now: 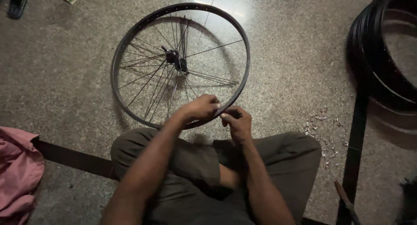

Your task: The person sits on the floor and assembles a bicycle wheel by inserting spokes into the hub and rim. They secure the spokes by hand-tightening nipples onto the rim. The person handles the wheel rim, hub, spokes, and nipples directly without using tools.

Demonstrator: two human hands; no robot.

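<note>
2 hands, left hand (200,108) and right hand (236,120), pinch the rim (130,42), fingertips hiding anything held.

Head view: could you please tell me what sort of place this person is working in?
Probably a bicycle repair or wheel-building spot on a speckled stone floor. A spoked rim lies before the seated person, both hands at its near edge, small metal nipples are scattered to the right, and more rims are stacked nearby.

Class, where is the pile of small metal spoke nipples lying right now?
In the head view, the spoke nipples lie scattered on the floor, beyond the person's right knee, between the wheel rim and the stacked rims.
</note>
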